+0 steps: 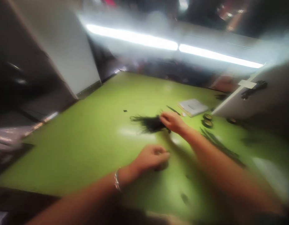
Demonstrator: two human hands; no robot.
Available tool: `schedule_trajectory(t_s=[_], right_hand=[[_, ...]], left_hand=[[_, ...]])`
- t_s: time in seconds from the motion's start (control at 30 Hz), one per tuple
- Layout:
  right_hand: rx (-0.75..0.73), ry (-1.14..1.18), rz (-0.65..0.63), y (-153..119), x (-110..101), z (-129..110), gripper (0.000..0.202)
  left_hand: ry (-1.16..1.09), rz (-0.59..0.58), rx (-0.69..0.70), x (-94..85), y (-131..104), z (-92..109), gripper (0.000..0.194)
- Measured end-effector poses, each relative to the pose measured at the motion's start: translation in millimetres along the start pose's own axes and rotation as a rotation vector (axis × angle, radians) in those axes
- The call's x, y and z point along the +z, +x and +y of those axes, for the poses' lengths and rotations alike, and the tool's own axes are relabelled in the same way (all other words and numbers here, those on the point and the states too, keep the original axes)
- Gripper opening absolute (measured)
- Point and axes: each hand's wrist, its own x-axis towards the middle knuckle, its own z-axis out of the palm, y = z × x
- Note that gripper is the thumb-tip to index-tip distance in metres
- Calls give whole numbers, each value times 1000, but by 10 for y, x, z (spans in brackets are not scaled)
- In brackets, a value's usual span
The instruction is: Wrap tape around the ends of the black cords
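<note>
My right hand (172, 122) is closed at the right end of a bundle of thin black cords (151, 123), whose loose, looped ends fan out to the left over the green tabletop (99, 134). Nearer to me, my left hand (154, 157) hovers low above the table with its fingers curled together. What it holds, if anything, is hidden and blurred. A silvery bracelet (116, 179) circles the left wrist.
Beyond my right hand lie a dark slim tool (174, 110) and a white pad (193, 107). Two rolls of black tape (207, 123) sit beside dark strips (219, 143). A small black piece (125, 111) lies left. Upright panels (71, 56) flank the table; tube lights (135, 37) shine behind.
</note>
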Motion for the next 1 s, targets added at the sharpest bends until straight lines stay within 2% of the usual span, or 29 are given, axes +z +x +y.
schedule_trajectory(t_s=[0.1, 0.23, 0.4, 0.5, 0.6, 0.67, 0.73, 0.8, 0.9, 1.0], right_hand=[[123, -15, 7, 16, -43, 95, 21], [39, -63, -78, 79, 27, 87, 11], [-21, -85, -100, 42, 93, 24, 20], [9, 19, 42, -86, -7, 5, 20], [154, 341, 179, -311, -161, -132, 16], [276, 594, 157, -500, -249, -302, 17], [325, 748, 114, -691, -295, -496, 16], [315, 781, 118, -856, -287, -667, 16], [271, 721, 256, -1017, -194, -822, 13], [142, 567, 372, -1088, -87, -866, 12]], left_hand=[[-20, -15, -10, 12, 6, -1, 37], [-8, -12, 7, 30, -11, 54, 38], [2, 87, 52, 5, -27, 141, 36], [-24, 177, 89, -26, -21, 189, 35], [-38, 264, 99, -45, -22, 248, 35], [-29, 320, 99, -45, -30, 284, 34], [-5, 368, 111, -35, -38, 301, 33], [45, 388, 132, -25, -38, 291, 31], [151, 377, 192, -31, -12, 231, 28], [289, 382, 303, -69, 25, 155, 23]])
